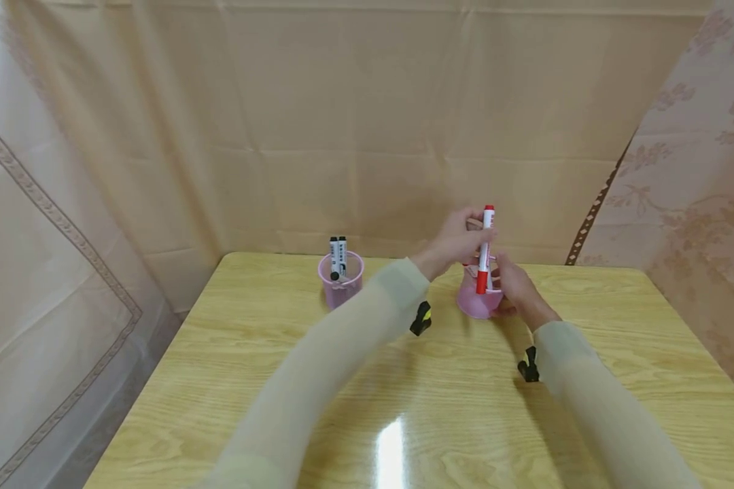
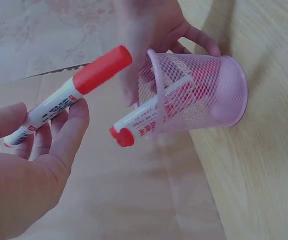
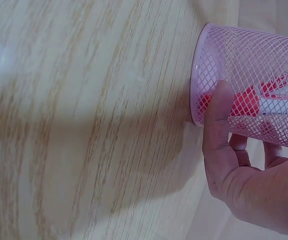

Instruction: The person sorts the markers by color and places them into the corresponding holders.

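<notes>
My left hand (image 1: 452, 241) pinches a white marker (image 1: 486, 244) with red ends between thumb and fingers. The marker is held upright, cap down, over a pink mesh pen holder (image 1: 472, 307). In the left wrist view its red cap (image 2: 102, 69) is apart from the holder's rim. Inside the holder lean red-and-white markers (image 2: 142, 116); they partly hide one another. My right hand (image 1: 516, 285) grips the holder's side, with the thumb low against the mesh in the right wrist view and the other fingers (image 3: 240, 145) partly hidden behind. The holder stands on the table.
A second pink mesh pen holder (image 1: 344, 292) stands to the left on the wooden table (image 1: 238, 353), with black-and-white markers (image 1: 342, 252) in it. Behind the table hangs a beige curtain (image 1: 342, 136). Small black devices (image 1: 421, 319) sit at both wrists.
</notes>
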`<state>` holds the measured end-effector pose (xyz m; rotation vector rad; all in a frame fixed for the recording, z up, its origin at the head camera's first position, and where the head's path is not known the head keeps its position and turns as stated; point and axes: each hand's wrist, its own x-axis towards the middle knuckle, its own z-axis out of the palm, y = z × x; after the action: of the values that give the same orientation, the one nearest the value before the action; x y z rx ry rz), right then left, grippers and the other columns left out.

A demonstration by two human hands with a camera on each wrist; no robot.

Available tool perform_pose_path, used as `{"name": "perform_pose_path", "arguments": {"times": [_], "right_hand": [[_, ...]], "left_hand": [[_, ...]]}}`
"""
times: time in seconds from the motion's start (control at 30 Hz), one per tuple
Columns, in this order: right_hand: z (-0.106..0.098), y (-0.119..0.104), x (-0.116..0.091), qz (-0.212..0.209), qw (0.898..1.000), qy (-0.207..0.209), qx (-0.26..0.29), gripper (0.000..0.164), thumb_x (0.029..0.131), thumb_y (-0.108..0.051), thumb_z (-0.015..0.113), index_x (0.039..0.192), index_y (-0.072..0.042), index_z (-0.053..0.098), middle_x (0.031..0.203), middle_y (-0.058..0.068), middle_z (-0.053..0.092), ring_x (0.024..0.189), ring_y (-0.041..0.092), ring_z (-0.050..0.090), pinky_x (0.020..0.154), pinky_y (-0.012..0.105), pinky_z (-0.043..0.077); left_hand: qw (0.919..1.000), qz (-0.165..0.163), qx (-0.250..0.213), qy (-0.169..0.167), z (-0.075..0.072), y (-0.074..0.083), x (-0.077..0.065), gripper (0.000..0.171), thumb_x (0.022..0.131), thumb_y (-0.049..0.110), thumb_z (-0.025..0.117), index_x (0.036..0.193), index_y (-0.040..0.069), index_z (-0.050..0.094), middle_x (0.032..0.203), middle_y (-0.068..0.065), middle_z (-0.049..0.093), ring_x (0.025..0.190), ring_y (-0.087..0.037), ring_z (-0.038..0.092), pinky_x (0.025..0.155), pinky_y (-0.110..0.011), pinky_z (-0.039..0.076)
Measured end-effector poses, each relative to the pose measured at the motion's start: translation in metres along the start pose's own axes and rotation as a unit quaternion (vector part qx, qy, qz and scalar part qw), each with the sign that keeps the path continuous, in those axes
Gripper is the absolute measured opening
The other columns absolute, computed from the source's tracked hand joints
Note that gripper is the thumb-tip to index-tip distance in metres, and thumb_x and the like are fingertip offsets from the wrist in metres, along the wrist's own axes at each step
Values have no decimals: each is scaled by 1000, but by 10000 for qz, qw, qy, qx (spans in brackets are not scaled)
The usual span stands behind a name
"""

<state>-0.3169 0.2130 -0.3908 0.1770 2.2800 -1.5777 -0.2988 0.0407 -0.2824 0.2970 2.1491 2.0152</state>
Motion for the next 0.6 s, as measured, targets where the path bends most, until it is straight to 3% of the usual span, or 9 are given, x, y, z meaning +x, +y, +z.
{"name": "perform_pose_path", "arguments": {"times": [0.23, 0.6], "right_hand": [[0, 1, 0, -44, 10000, -46, 54, 103, 97, -75, 8, 151, 10, 26, 147, 34, 34, 111, 39, 50, 76, 49, 60], [1, 2, 1, -12, 10000, 10, 61, 105, 95, -78, 11, 151, 9, 27, 149, 32, 34, 113, 39, 49, 75, 49, 61]], "left_hand": [[9967, 534, 600, -140, 2, -7, -1, 29, 97, 6, 68, 125, 0, 60, 98, -6, 62, 83, -15, 58, 71, -35, 61], [9922, 471, 1034, -513, 0, -20, -3, 32, 97, 9, 69, 127, 3, 59, 100, -6, 62, 87, -20, 62, 77, -39, 61]]}}
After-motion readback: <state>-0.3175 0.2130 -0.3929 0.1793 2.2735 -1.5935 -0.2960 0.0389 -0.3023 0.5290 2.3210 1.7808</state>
